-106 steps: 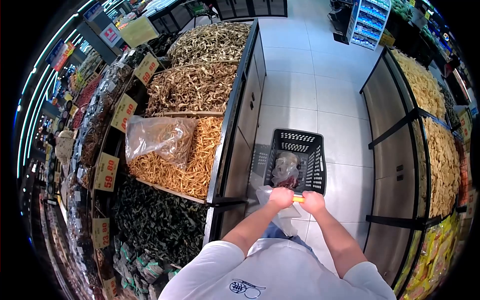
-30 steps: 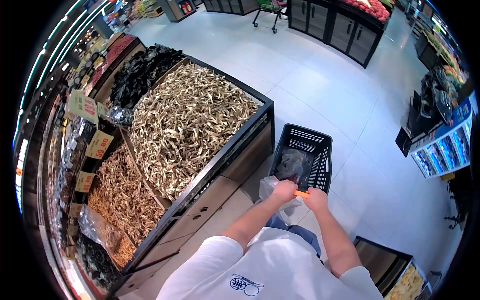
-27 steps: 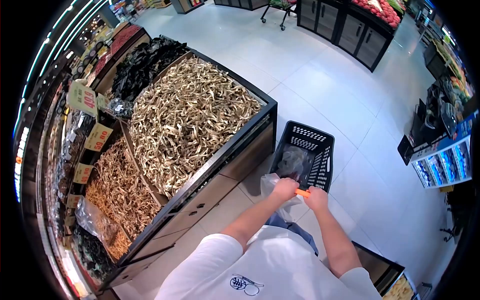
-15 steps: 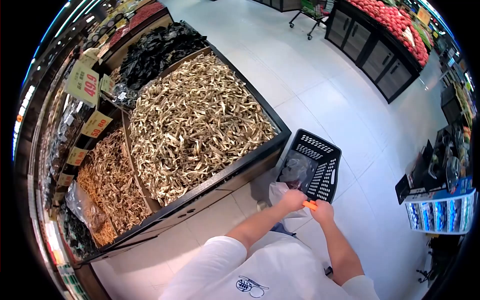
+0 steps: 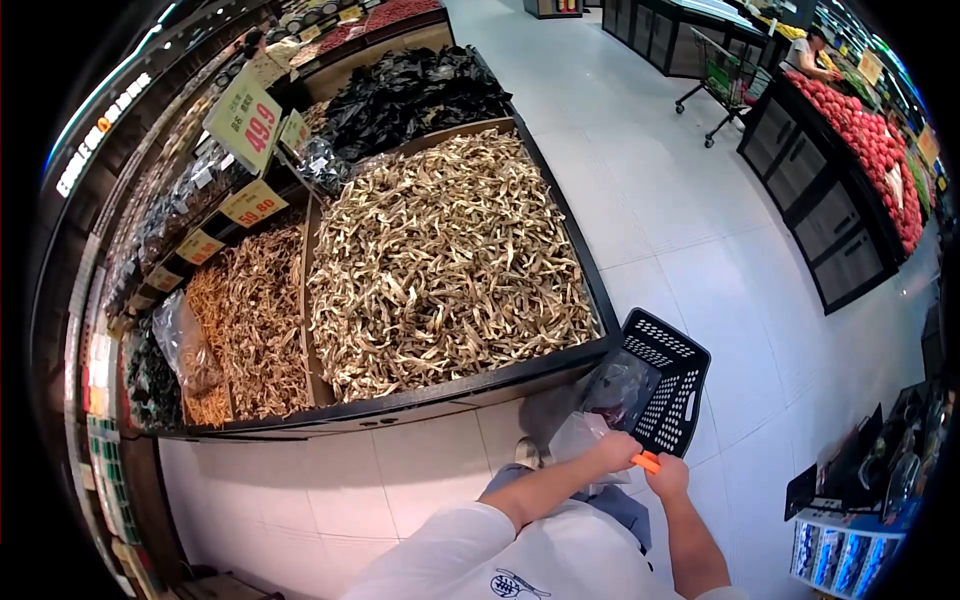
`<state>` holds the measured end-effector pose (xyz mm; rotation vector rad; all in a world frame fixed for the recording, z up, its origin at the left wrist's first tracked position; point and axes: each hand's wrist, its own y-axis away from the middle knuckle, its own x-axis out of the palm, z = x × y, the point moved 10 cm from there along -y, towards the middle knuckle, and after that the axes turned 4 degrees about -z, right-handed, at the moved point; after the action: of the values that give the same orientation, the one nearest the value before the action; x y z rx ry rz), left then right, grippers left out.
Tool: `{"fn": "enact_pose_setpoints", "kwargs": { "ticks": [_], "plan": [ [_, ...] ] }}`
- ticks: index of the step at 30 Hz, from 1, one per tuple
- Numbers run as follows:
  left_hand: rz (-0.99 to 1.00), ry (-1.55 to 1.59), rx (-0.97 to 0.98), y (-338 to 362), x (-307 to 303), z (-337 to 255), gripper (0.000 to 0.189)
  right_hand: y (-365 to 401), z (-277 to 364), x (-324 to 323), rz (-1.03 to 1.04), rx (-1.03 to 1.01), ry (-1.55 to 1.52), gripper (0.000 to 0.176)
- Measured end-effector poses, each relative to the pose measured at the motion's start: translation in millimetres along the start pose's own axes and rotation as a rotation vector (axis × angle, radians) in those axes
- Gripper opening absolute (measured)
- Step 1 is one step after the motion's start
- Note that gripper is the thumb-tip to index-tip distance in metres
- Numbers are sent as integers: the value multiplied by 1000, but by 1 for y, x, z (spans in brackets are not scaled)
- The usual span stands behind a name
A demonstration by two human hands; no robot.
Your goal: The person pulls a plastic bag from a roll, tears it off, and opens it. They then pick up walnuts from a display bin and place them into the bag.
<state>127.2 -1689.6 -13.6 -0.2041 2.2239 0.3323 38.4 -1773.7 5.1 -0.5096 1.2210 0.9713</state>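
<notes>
Both my hands are closed at the orange handle of a black perforated shopping basket. My left hand (image 5: 618,453) grips the left end of the orange handle (image 5: 646,461), and a translucent plastic bag (image 5: 576,434) hangs right at that hand. My right hand (image 5: 668,476) is wrapped round the handle's other end. Beyond my hands, the black basket (image 5: 682,400) is tilted, with its open top toward me. Inside it lies a clear plastic bag (image 5: 620,385) with something dark in it.
A bin of dried mushroom-like strips (image 5: 450,280) stands at my left, its dark edge (image 5: 480,375) close to the basket. Dark dried sheets (image 5: 410,100) lie behind, price signs (image 5: 245,118) at left. A shopping cart (image 5: 722,85), a person (image 5: 808,50) and red produce (image 5: 850,140) are farther off.
The view has turned, so the bins, basket and hands sit farther right or lower in it. A person by the red produce now shows. Both hands keep their hold at the orange handle.
</notes>
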Motion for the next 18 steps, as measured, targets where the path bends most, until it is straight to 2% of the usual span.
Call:
{"fn": "enact_pose_setpoints", "kwargs": {
  "ticks": [3,10,13,16,18],
  "plan": [
    [-42,-5,-36,-22,1,2,12,-23,-12,-10,-19,-54,-16,22],
    [-131,-57,-200,-76,-15,3,13,-84,-46,-23,2,-191,27,25],
    [-83,-75,-332,-105,-25,12,13,-124,-57,-34,20,-248,-1,26],
    [-149,-104,-387,-121,-34,13,13,-153,-63,-37,25,-278,-25,26],
    [-369,-222,-414,-126,-56,10,16,-171,-67,-39,10,-290,-19,24]
  ]
}}
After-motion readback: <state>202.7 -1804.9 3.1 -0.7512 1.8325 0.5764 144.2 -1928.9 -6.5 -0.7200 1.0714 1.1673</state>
